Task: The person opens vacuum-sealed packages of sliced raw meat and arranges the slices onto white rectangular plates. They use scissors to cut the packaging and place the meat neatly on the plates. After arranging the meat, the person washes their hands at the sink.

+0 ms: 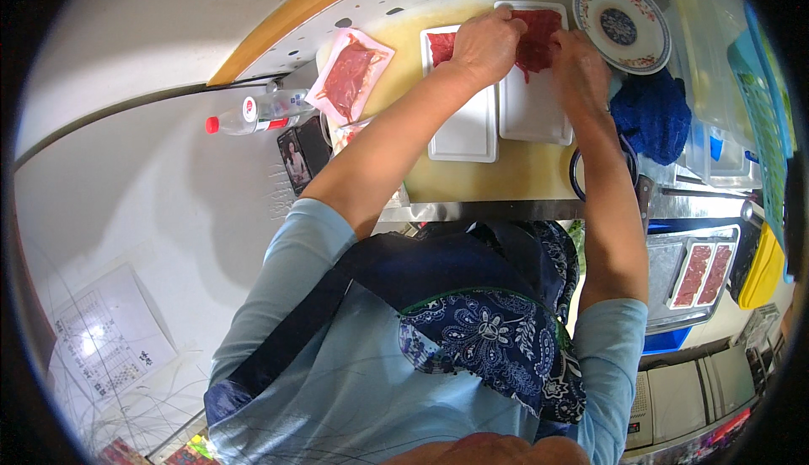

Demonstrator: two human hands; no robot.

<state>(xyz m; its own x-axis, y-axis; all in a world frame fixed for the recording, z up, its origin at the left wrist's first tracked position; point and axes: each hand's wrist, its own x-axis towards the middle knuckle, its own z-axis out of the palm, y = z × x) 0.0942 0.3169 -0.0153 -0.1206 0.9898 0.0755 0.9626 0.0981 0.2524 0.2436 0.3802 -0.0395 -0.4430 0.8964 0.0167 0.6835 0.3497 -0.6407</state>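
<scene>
Two white trays lie side by side on a yellowish cutting board point(392, 95). On the far end of the right tray point(534, 117) is a slice of raw red meat point(538, 32), with a ragged strip hanging towards me. My left hand point(488, 47) pinches this slice at its left edge, fingertips bent together. At the slice's right edge, my right hand point(580, 70) has its fingers closed on the meat. The left tray point(464, 133) also carries raw red meat point(440, 47) at its far end, partly hidden behind my left hand and forearm.
A packed piece of meat point(351, 76) lies at left, near plastic bottles point(278, 111) and a phone point(300, 155). A patterned plate point(620, 26) and a blue cloth point(654, 114) sit at right. A knife handle point(643, 199) shows beside my right forearm; a metal tray point(670, 250) holds filled meat trays.
</scene>
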